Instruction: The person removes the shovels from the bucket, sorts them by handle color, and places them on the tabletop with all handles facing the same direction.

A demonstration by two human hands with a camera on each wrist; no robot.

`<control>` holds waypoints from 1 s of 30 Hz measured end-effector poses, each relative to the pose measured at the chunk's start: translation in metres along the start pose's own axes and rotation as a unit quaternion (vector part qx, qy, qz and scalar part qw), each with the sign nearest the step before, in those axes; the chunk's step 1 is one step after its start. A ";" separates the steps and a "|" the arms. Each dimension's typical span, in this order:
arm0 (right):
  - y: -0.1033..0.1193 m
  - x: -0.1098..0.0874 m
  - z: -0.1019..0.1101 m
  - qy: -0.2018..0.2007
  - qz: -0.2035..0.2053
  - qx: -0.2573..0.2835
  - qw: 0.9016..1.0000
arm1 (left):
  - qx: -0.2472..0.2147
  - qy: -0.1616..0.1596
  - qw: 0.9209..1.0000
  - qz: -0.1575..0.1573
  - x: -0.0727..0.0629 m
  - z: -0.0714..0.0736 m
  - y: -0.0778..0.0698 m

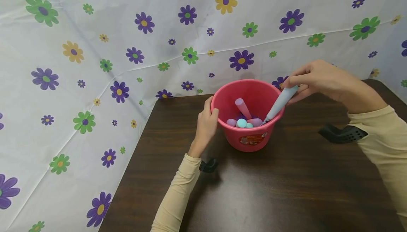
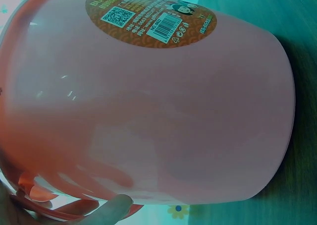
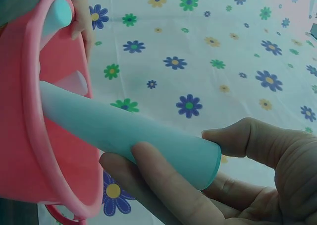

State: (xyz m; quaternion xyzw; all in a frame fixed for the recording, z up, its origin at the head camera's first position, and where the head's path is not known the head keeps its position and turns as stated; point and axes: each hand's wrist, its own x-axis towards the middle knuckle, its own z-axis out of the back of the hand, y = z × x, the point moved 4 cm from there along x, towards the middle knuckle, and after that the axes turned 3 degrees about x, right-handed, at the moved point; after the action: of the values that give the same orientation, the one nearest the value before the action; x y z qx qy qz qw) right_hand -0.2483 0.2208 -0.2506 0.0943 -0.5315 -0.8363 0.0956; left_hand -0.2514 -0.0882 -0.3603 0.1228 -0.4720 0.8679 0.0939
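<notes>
A pink bucket [image 1: 230,136] stands upright on the table, an oval label on its front. My left hand [image 1: 206,124] grips its rim at the left side, thumb outside. At the right rim, my right hand [image 1: 321,81] pinches the upper end of a light-blue cylindrical handle [image 1: 283,101], which slants down into the bucket. A narrow dark neck shows below this handle; its lower end is hidden. In the right wrist view, thumb and fingers hold the handle [image 3: 133,131] near its end. Inside the bucket are a pink handle [image 1: 243,108] and several rounded mint and mauve pieces [image 1: 241,123].
The dark wooden table [image 1: 254,189] extends around the bucket and toward me. Behind and to the left hangs a white sheet [image 1: 105,16] printed with flowers. A loop of the bucket's carrying handle [image 3: 59,215] shows at its side in the right wrist view.
</notes>
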 end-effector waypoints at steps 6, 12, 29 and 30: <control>-0.001 0.000 0.003 0.001 0.003 0.002 1.000 | 0.001 0.000 1.000 0.002 0.000 -0.001 0.001; -0.001 -0.001 0.007 -0.002 0.003 0.026 1.000 | -0.002 0.000 1.000 0.002 0.000 -0.001 0.001; -0.002 -0.004 0.018 -0.012 0.006 0.044 0.999 | -0.008 0.002 1.000 -0.001 0.000 0.001 0.001; -0.002 -0.003 0.019 -0.012 0.006 0.045 0.999 | -0.008 0.002 1.000 -0.002 0.000 0.001 0.000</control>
State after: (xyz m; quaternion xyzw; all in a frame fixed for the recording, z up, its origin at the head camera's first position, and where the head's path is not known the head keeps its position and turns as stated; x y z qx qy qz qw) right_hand -0.2501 0.2390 -0.2447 0.0851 -0.5702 -0.8122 0.0895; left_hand -0.2518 -0.0889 -0.3603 0.1210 -0.4785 0.8642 0.0975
